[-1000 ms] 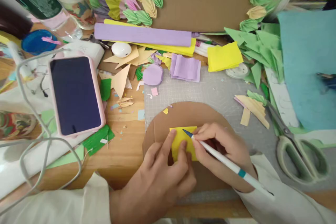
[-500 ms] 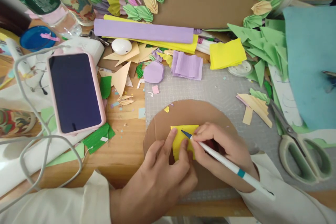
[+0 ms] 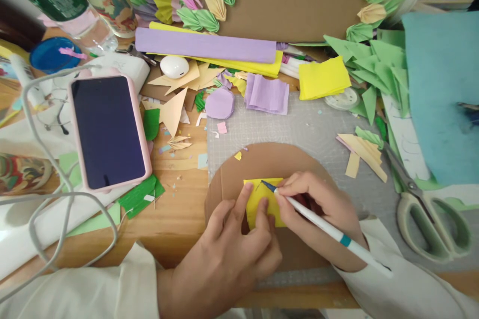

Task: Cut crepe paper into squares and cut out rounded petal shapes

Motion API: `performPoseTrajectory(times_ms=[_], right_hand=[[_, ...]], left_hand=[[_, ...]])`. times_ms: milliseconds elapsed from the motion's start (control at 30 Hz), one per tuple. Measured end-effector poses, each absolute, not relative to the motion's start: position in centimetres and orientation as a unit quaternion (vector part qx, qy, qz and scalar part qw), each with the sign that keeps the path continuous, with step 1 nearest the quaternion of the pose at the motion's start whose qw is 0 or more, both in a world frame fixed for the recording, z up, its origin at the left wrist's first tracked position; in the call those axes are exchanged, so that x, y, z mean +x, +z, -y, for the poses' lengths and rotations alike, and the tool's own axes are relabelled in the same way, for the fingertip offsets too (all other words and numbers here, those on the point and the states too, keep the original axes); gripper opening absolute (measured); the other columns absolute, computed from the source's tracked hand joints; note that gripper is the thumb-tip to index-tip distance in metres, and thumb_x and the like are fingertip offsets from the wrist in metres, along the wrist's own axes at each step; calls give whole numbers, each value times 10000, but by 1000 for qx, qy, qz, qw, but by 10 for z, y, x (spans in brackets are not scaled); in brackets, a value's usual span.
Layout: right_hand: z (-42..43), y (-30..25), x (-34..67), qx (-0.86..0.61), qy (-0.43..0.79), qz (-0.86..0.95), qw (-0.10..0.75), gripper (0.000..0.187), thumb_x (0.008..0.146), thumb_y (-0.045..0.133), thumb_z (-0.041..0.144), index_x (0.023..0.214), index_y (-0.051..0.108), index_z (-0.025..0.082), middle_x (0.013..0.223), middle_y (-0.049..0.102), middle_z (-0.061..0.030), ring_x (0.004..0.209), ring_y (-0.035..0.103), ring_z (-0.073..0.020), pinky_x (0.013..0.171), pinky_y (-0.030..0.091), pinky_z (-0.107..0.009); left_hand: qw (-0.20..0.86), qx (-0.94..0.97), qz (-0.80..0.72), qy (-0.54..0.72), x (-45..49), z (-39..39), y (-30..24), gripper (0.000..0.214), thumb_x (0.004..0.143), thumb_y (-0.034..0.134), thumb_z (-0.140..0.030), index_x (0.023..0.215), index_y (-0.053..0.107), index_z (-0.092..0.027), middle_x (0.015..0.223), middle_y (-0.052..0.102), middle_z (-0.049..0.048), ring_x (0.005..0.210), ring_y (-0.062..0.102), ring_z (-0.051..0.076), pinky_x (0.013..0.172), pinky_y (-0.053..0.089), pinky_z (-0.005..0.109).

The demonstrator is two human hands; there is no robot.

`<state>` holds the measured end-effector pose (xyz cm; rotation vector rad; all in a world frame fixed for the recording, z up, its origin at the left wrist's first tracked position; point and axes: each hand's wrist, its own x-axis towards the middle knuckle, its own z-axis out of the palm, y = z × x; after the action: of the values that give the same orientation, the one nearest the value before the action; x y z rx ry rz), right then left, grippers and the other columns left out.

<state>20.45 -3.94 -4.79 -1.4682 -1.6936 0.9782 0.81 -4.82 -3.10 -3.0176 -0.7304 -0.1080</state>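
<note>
A small square of yellow paper (image 3: 258, 212) lies on a round piece of brown cardboard (image 3: 286, 157). My left hand (image 3: 232, 244) presses it down with two spread fingertips and grips nothing. In my right hand (image 3: 324, 214) is a white marker pen (image 3: 318, 227) with a teal band, pinched between thumb and fingers. Its blue tip touches the upper part of the paper, beside a short dark line. The paper's right edge is partly hidden behind my right hand.
Scissors (image 3: 426, 214) rest on the grey cutting mat (image 3: 299, 122) at the right. A phone (image 3: 110, 132) and a looped white cable (image 3: 33, 239) occupy the left. Folded yellow paper (image 3: 325, 78), purple paper (image 3: 267, 93) and green paper pieces (image 3: 389, 62) lie farther back.
The marker tip has moved slightly right and up over the yellow paper, and a short dark line now shows where it was. My left hand has stayed in place.
</note>
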Motion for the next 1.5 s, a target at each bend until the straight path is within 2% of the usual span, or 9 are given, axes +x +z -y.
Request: performPoseTrajectory(times_ms=[200,300,400,633,800,933,1133,1333,1500], right_hand=[[39,-48,205,-530,396,669,338,156,826,594,119,771,526,248,681,576,28,622,582,-150,575,464,-295],[40,-49,206,-544,392,653,353,156,829,600,116,794,532,252,717,599,19,755,646,-184,653,500,-311],[39,-49,207,-560,382,646,352,146,836,598,122,814,536,252,758,625,8,832,671,-201,665,515,-305],[37,-50,207,-547,365,663,359,177,811,593,100,781,521,259,704,573,23,804,667,-198,705,542,-332],[36,-49,206,-547,355,670,353,161,817,598,112,810,538,262,733,617,9,757,665,-199,637,538,-329],[35,-48,206,-537,353,676,361,186,810,587,92,787,521,265,699,581,25,747,663,-190,709,559,-355],[36,-48,206,-528,344,688,359,190,805,594,85,795,530,264,703,604,26,741,662,-187,686,559,-345],[36,-48,206,-527,346,677,381,230,777,582,52,757,504,268,646,498,51,624,576,-150,762,577,-385],[36,-49,207,-512,352,694,363,220,803,589,62,814,518,271,694,562,30,666,594,-168,735,574,-387]], left_hand=[[20,-972,233,-37,8,49,-31,235,951,422,-167,1119,582,-132,1253,614,121,1191,574,434,850,419,479],[16,-972,234,-32,8,49,-31,233,952,427,-172,1120,585,-137,1252,618,116,1190,576,429,832,436,466],[13,-972,232,-30,9,49,-31,235,954,429,-176,1128,583,-141,1259,614,115,1198,569,433,820,446,460],[16,-972,234,-24,8,48,-30,229,957,436,-182,1132,578,-144,1284,596,120,1198,575,419,842,450,462],[14,-971,236,-26,8,49,-30,240,965,429,-195,1145,579,-142,1280,593,122,1200,573,419,850,441,464],[17,-972,233,-21,8,48,-31,245,966,431,-203,1157,573,-142,1298,578,130,1202,568,425,847,439,468],[17,-972,232,-23,8,49,-31,237,969,422,-196,1142,574,-141,1290,580,127,1208,562,429,857,420,476],[15,-972,232,-19,8,50,-30,234,967,418,-169,1140,573,-141,1284,584,127,1191,577,422,879,388,482],[21,-973,230,-19,7,49,-29,231,967,422,-194,1139,565,-138,1302,568,141,1206,562,431,874,385,485]])
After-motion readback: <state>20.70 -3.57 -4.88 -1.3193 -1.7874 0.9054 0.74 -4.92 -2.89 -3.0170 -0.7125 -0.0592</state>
